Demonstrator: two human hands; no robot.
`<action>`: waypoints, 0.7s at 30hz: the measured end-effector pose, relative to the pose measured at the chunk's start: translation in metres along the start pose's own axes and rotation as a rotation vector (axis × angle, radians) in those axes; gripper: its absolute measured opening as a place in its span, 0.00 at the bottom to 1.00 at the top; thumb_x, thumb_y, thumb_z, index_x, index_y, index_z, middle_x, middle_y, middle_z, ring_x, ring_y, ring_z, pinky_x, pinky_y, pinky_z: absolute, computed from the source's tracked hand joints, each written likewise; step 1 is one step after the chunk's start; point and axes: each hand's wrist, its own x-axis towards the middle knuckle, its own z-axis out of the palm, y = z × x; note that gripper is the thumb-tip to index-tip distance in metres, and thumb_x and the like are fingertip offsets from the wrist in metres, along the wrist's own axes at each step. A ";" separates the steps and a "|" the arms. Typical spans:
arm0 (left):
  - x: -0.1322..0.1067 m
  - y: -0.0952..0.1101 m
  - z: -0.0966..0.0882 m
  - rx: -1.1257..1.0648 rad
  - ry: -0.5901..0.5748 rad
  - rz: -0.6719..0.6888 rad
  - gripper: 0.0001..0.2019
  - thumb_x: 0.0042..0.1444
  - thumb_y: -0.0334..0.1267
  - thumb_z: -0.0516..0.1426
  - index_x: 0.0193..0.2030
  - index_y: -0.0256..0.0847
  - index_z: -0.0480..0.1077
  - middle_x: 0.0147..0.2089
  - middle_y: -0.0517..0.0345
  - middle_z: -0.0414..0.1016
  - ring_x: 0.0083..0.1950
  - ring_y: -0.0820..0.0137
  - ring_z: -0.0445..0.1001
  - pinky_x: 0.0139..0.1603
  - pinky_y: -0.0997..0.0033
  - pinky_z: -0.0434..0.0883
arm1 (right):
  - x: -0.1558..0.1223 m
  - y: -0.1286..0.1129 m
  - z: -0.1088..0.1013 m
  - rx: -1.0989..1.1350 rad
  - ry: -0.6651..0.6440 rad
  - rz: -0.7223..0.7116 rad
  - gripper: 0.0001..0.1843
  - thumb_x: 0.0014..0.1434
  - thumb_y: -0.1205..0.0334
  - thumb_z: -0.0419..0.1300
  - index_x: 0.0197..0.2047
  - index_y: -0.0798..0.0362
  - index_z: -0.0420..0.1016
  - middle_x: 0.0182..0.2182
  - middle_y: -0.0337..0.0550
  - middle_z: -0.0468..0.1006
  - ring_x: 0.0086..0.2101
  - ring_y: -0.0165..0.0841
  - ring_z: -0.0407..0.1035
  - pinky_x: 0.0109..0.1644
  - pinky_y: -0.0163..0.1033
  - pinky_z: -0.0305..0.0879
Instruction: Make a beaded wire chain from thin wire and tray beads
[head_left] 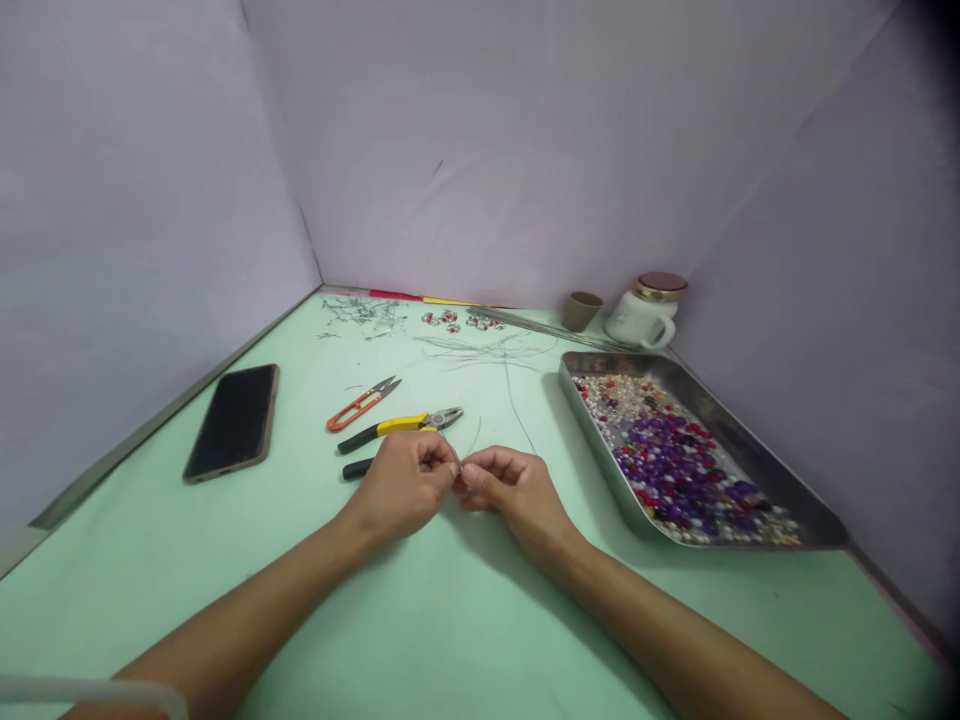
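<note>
1. The thin wire (478, 435) is held in front of the body, just above the green tabletop (187, 540); one end is seen curving upward past the fingertips. It is pinched between thumb and fingers by the left hand (405, 487) and likewise by the right hand (525, 505), the fingertips being brought close together. Whatever else is enclosed there is too small to be made out.
2. To the right, a metal tray (739, 445) is filled with purple, red and pale beads (675, 460).
3. Beside the left hand, pliers (401, 426) with yellow-and-black handles are laid down, one handle being partly covered by that hand.
4. At far left, a dark-screened phone (234, 420) is placed face up.
5. Beyond the pliers, orange snips (360, 405) are set with their points turned away.
6. Farther back, loose wires (487, 350) are spread.
7. Near the back wall (487, 150), small red-and-clear beaded pieces (451, 317) are grouped between scattered wire bits (360, 312) and a brown cup (581, 312), beside which a lidded white mug (637, 322) is stood.
</note>
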 end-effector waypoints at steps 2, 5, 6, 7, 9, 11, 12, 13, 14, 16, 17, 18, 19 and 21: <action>0.000 0.000 -0.002 0.045 -0.029 0.006 0.06 0.44 0.33 0.51 0.20 0.36 0.65 0.18 0.64 0.62 0.21 0.77 0.58 0.21 0.78 0.55 | 0.000 -0.001 -0.001 -0.008 0.003 0.008 0.14 0.39 0.55 0.65 0.26 0.58 0.73 0.22 0.41 0.74 0.25 0.29 0.68 0.28 0.34 0.66; 0.001 -0.002 -0.002 0.070 -0.068 0.003 0.07 0.44 0.34 0.51 0.20 0.36 0.65 0.16 0.66 0.58 0.19 0.78 0.54 0.19 0.78 0.52 | 0.001 -0.001 -0.002 -0.033 0.033 0.004 0.13 0.41 0.56 0.65 0.25 0.57 0.72 0.20 0.39 0.72 0.23 0.27 0.65 0.27 0.33 0.64; 0.000 -0.002 -0.002 0.069 -0.084 0.000 0.07 0.45 0.34 0.51 0.20 0.36 0.65 0.16 0.66 0.58 0.19 0.78 0.54 0.19 0.78 0.52 | 0.002 0.000 -0.002 -0.048 0.034 -0.004 0.12 0.41 0.56 0.64 0.23 0.57 0.71 0.19 0.38 0.71 0.22 0.26 0.64 0.26 0.32 0.63; 0.000 -0.002 -0.002 0.064 -0.100 -0.003 0.07 0.45 0.34 0.51 0.20 0.36 0.65 0.16 0.66 0.59 0.19 0.78 0.54 0.19 0.78 0.52 | 0.002 0.000 -0.002 -0.060 0.031 -0.015 0.12 0.42 0.57 0.64 0.22 0.57 0.70 0.17 0.37 0.70 0.20 0.25 0.62 0.26 0.32 0.62; 0.000 -0.002 -0.001 0.066 -0.126 0.004 0.07 0.45 0.33 0.51 0.22 0.36 0.66 0.18 0.64 0.61 0.20 0.78 0.55 0.20 0.78 0.53 | 0.002 0.001 -0.002 -0.062 0.028 -0.035 0.11 0.44 0.58 0.62 0.21 0.57 0.68 0.15 0.35 0.69 0.19 0.24 0.61 0.25 0.31 0.60; 0.000 -0.001 -0.001 0.084 -0.134 0.030 0.07 0.46 0.33 0.51 0.22 0.36 0.67 0.19 0.63 0.63 0.21 0.78 0.56 0.21 0.77 0.54 | 0.002 0.002 -0.002 -0.035 0.030 -0.049 0.11 0.45 0.59 0.61 0.20 0.56 0.66 0.15 0.35 0.68 0.19 0.24 0.61 0.25 0.31 0.59; -0.001 -0.001 -0.001 0.093 -0.134 0.047 0.07 0.46 0.32 0.51 0.22 0.36 0.67 0.19 0.63 0.64 0.21 0.78 0.57 0.21 0.77 0.54 | 0.001 0.002 -0.002 -0.017 0.030 -0.055 0.11 0.45 0.59 0.61 0.20 0.56 0.66 0.15 0.34 0.68 0.19 0.24 0.61 0.25 0.32 0.59; -0.001 0.000 -0.001 0.097 -0.132 0.063 0.07 0.46 0.32 0.50 0.22 0.36 0.68 0.19 0.63 0.64 0.21 0.77 0.57 0.21 0.77 0.55 | 0.001 0.003 -0.001 0.004 0.030 -0.064 0.11 0.46 0.59 0.61 0.20 0.56 0.65 0.15 0.34 0.68 0.19 0.24 0.61 0.26 0.32 0.59; -0.002 0.000 -0.001 0.096 -0.133 0.076 0.07 0.46 0.32 0.50 0.23 0.36 0.68 0.19 0.62 0.65 0.21 0.77 0.58 0.22 0.77 0.55 | 0.000 0.003 0.000 0.024 0.032 -0.074 0.11 0.46 0.60 0.61 0.20 0.55 0.65 0.15 0.34 0.68 0.19 0.24 0.61 0.26 0.32 0.59; -0.003 0.001 -0.001 0.084 -0.139 0.096 0.08 0.47 0.31 0.50 0.24 0.35 0.69 0.21 0.60 0.68 0.23 0.76 0.61 0.23 0.77 0.57 | 0.000 0.004 0.002 0.065 0.038 -0.097 0.10 0.46 0.61 0.61 0.20 0.55 0.65 0.15 0.34 0.68 0.19 0.24 0.61 0.26 0.31 0.59; -0.003 0.001 -0.001 0.078 -0.141 0.101 0.08 0.47 0.31 0.50 0.24 0.35 0.69 0.22 0.59 0.69 0.24 0.76 0.62 0.24 0.76 0.58 | 0.000 0.005 0.002 0.083 0.042 -0.105 0.11 0.46 0.61 0.61 0.20 0.55 0.65 0.15 0.34 0.68 0.19 0.24 0.61 0.26 0.31 0.59; -0.003 0.001 -0.001 0.071 -0.138 0.100 0.08 0.47 0.31 0.50 0.24 0.35 0.69 0.23 0.59 0.70 0.24 0.75 0.63 0.24 0.76 0.58 | 0.000 0.005 0.002 0.100 0.046 -0.102 0.11 0.45 0.60 0.61 0.20 0.55 0.65 0.15 0.34 0.68 0.19 0.24 0.61 0.26 0.31 0.59; -0.003 0.000 -0.001 0.064 -0.130 0.091 0.07 0.47 0.31 0.50 0.24 0.35 0.69 0.23 0.59 0.70 0.24 0.75 0.63 0.24 0.76 0.58 | 0.000 0.005 0.002 0.113 0.045 -0.088 0.11 0.45 0.60 0.62 0.20 0.56 0.65 0.15 0.34 0.68 0.19 0.24 0.62 0.26 0.31 0.60; -0.001 0.000 -0.001 0.031 -0.110 0.053 0.07 0.46 0.32 0.51 0.23 0.35 0.68 0.22 0.60 0.69 0.23 0.76 0.62 0.23 0.77 0.58 | 0.002 0.005 0.000 0.118 0.029 -0.041 0.12 0.45 0.59 0.62 0.20 0.56 0.66 0.17 0.35 0.68 0.20 0.24 0.63 0.28 0.32 0.62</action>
